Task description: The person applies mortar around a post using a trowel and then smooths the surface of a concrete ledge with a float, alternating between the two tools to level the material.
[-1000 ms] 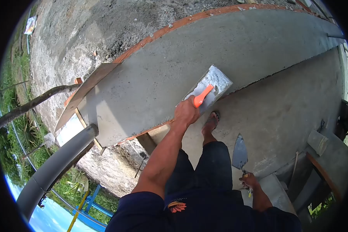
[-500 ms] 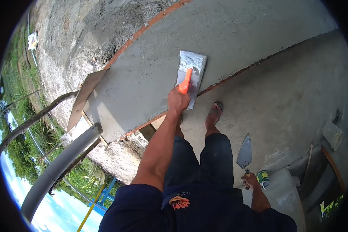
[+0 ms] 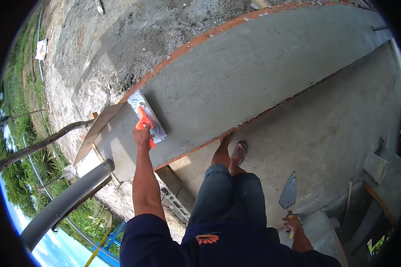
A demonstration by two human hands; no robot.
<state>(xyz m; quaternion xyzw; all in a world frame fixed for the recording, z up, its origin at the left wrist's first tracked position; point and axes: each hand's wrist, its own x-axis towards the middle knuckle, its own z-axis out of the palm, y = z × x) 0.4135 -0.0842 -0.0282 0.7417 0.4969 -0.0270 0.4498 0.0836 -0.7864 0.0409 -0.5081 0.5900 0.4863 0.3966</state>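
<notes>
My left hand (image 3: 141, 136) is closed round the orange handle of a plastering trowel (image 3: 144, 116). Its flat, rectangular blade, smeared with cement, rests on the wet grey concrete (image 3: 223, 89) near the left end of the strip. Low at the right, my right hand (image 3: 292, 223) grips the handle of a pointed brick trowel (image 3: 288, 191), blade pointing up the picture and away from the strip. Reddish form edging (image 3: 200, 38) borders the far side of the concrete, and a thinner edging lies along the near side.
A board (image 3: 98, 129) stands across the strip's left end, near a thick grey pipe (image 3: 71, 202). My sandalled foot (image 3: 239, 152) is on the hardened floor (image 3: 325, 129). A bucket (image 3: 375, 167) lies at the right. Rough ground (image 3: 89, 53) stretches beyond the edging.
My left hand has carried the plastering trowel leftward along the concrete, from the near edge to the board end. The brick trowel stays in my right hand, slightly lower.
</notes>
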